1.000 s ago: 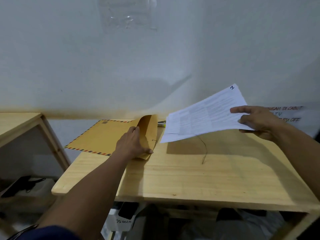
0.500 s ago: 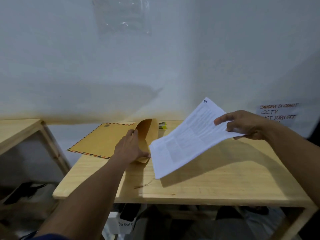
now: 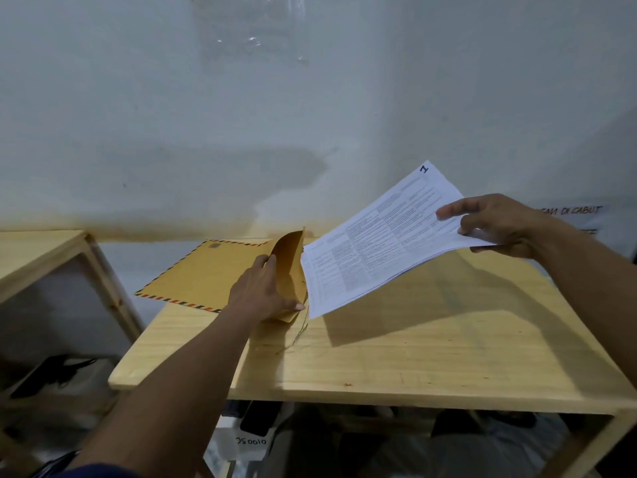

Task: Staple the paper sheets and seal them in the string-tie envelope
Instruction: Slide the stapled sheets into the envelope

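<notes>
A brown string-tie envelope (image 3: 210,274) with a striped border lies at the back left of the wooden table (image 3: 413,357), overhanging its left edge. My left hand (image 3: 262,294) grips its open end and holds the flap (image 3: 291,267) upright. My right hand (image 3: 499,225) holds the stack of printed paper sheets (image 3: 372,257) by its far right edge, tilted in the air. The stack's lower left edge sits right at the envelope's mouth. The envelope's thin string (image 3: 298,334) trails on the table below the flap. No stapler is visible.
A second wooden table (image 3: 38,253) stands to the left, with a gap between. The white wall runs close behind, with a handwritten note (image 3: 579,215) at the right. Boxes and dark items sit under the table.
My right hand has carried the sheets left until their edge reaches the envelope's mouth. The left hand stays on the flap. The string now lies by the flap.
</notes>
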{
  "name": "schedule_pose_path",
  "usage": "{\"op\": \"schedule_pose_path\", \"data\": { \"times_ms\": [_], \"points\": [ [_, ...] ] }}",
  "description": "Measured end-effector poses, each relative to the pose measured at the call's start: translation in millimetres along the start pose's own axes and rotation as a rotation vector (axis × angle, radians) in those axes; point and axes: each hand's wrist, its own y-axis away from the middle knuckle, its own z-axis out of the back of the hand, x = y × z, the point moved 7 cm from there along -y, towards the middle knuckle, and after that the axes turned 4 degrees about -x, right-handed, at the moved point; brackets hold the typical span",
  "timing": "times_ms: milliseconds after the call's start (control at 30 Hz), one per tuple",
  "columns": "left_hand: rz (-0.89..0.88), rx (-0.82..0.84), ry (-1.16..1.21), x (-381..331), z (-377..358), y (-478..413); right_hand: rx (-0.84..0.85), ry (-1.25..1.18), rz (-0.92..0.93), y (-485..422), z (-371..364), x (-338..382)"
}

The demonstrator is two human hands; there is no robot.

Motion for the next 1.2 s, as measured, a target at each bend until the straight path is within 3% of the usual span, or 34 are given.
{"op": "schedule_pose_path", "data": {
  "times_ms": [200, 467, 733, 1200],
  "points": [
    [0.006, -0.001, -0.010, 2.1, -3.4, -2.1, -0.016, 0.017, 0.013, -0.4, 7.7, -1.9],
    [-0.009, -0.012, -0.010, 0.2, -4.1, -7.0, -0.016, -0.154, -0.030, 6.3, 10.6, -13.1],
    [-0.076, -0.026, -0.047, -12.4, -2.3, -0.4, -0.075, -0.040, -0.051, -6.0, -24.3, -17.6],
    [-0.177, 0.092, 0.011, -4.8, -2.7, 5.8, -0.121, -0.088, -0.036, -13.5, -47.5, -11.8]
  ]
}}
